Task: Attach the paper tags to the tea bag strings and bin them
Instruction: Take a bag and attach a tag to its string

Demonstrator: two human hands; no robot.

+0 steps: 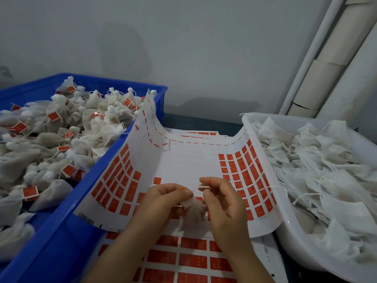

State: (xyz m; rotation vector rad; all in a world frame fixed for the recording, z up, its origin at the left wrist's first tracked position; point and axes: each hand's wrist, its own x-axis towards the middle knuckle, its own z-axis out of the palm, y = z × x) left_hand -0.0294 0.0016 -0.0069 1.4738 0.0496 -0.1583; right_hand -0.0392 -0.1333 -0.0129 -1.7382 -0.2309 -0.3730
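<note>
At lower centre, over the tag sheet (pixel 183 160), grip as shown: tea bag (pixel 193 211) pinched in left hand (pixel 165 199), string (pixel 204 186) pinched in right hand (pixel 223 203). Pull string taut, fold tag (pixel 157 180) squarely around it, drop in blue bin (pixel 67 227) at left of frame.

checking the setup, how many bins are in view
2: a blue crate at left with tagged tea bags, a white tub at right with untagged ones.
</note>
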